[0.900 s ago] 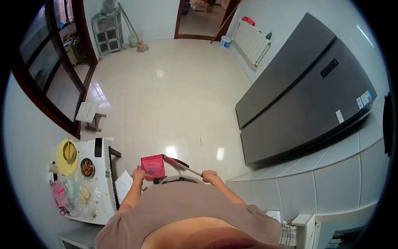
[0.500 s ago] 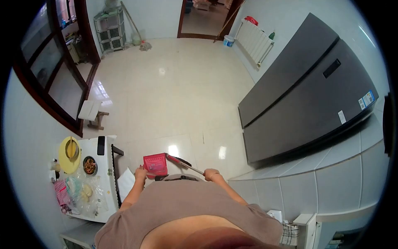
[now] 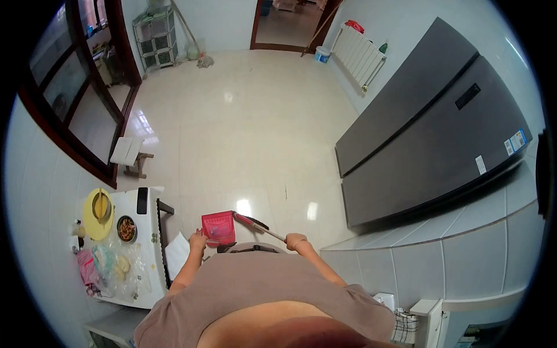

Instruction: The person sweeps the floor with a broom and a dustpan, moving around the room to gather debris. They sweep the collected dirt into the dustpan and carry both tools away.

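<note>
My right hand point(image 3: 295, 240) is closed around the pale handle of a broom point(image 3: 270, 232). The broom slants down to the left, and its red and black head meets the right edge of a red dustpan point(image 3: 219, 224). At the dustpan's left side my left hand point(image 3: 198, 239) is closed on the dustpan's handle, which is partly hidden by the fingers. The dustpan lies low in front of me, close over the pale tiled floor point(image 3: 249, 133).
On my left stands a white table point(image 3: 152, 232) with a phone point(image 3: 142, 200), a pan of food point(image 3: 126, 229) and plastic bags point(image 3: 125, 269). Beyond it is a small stool point(image 3: 126, 152). A grey refrigerator point(image 3: 418, 139) stands right; a mop point(image 3: 204, 60) leans at the back.
The view has shifted very slightly. Both hands keep their grip, and the broom and dustpan stay nearly where they were.
</note>
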Motion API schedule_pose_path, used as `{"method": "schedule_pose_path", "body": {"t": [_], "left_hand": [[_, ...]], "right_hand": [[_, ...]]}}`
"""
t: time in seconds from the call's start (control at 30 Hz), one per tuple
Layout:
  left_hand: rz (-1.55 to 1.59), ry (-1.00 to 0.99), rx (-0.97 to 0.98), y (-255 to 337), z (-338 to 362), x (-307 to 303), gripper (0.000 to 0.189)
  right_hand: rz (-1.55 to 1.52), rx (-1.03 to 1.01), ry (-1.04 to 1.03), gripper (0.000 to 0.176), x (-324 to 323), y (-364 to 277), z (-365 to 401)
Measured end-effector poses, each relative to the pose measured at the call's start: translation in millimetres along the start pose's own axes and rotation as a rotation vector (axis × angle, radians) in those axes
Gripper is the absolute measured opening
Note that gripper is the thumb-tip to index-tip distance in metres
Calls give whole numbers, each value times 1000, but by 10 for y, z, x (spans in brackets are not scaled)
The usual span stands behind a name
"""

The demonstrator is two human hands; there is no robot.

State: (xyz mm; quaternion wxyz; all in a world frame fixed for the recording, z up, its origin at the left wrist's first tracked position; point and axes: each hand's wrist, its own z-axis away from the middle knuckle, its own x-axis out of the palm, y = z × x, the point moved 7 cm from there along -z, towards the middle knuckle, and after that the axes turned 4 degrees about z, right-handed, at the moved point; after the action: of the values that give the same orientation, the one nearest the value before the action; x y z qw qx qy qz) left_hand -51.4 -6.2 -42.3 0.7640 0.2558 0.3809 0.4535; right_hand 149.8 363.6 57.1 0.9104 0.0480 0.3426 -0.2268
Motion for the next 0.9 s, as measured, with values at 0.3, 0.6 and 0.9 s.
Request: {"method": "schedule_pose_path", "body": {"t": [0.3,0.6,0.9], "left_hand": [[-51,79,-48,6,44,-55,36],[-96,48,-39,38,37,-52,37],[-49,92,-60,87,125,-79,34]], "right_hand": [[-11,4,11,25,72,38,-72],[-13,-3,9,26,41,28,-40],[-10,-11,8,26,31,28,-53]]}}
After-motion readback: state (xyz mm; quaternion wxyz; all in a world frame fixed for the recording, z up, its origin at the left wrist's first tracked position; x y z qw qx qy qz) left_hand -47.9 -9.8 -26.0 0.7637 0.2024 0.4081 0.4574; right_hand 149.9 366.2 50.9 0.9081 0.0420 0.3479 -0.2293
